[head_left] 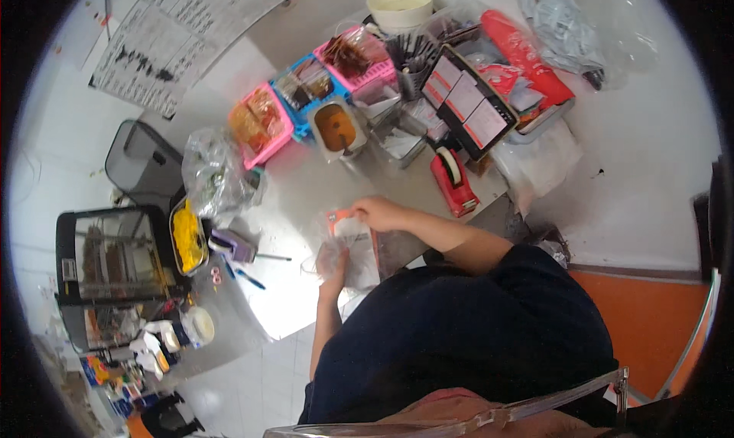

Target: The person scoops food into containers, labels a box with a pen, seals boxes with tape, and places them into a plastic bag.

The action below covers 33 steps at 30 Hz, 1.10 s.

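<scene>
A flat white packet with an orange upper edge is held upright near the table's front edge. My right hand pinches its top right corner, fingers closed. My left hand grips the packet's left side, and crinkled clear plastic covers part of the fingers there. More clear plastic hangs around the packet's lower part, close to my shirt. What lies inside the packet cannot be made out.
Pink basket, blue basket and a metal tub of orange sauce line the back. A red tape dispenser and a tablet stand right. Left are a yellow-filled tray, a purple tape dispenser and pens.
</scene>
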{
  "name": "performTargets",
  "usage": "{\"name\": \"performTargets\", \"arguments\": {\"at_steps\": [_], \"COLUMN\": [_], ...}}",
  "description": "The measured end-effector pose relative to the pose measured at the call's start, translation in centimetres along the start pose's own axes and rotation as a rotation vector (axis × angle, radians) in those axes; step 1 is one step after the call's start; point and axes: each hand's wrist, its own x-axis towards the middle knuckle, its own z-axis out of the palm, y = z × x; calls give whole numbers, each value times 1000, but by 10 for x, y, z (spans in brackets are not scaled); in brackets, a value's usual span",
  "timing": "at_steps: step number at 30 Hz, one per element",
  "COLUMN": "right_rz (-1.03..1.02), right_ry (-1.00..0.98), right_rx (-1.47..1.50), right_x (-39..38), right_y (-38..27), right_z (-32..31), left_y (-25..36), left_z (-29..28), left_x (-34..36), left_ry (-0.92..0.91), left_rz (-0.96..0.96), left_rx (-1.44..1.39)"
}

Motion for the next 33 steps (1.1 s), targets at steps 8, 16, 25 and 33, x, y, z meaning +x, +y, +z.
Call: {"name": "performTargets", "arguments": {"at_steps": [8, 16, 25, 33], "right_rz": [-138, -312, -429, -217], "right_ry": [-148, -113, -23, 98], "right_rx": [249, -4, -58, 144], "right_x": [-22, -45, -32, -45], "right_y": [-42, -17, -18, -41], "right_z": [7, -24, 14, 20], "left_y": [26, 6, 57, 38], "left_z": [8, -1, -18, -23], "left_x": [-8, -17, 10, 13], "left_ry": [350, 69, -21, -118], "left_rz": [531, 79, 487, -423], "left_rx": [559, 223, 669, -19]}}
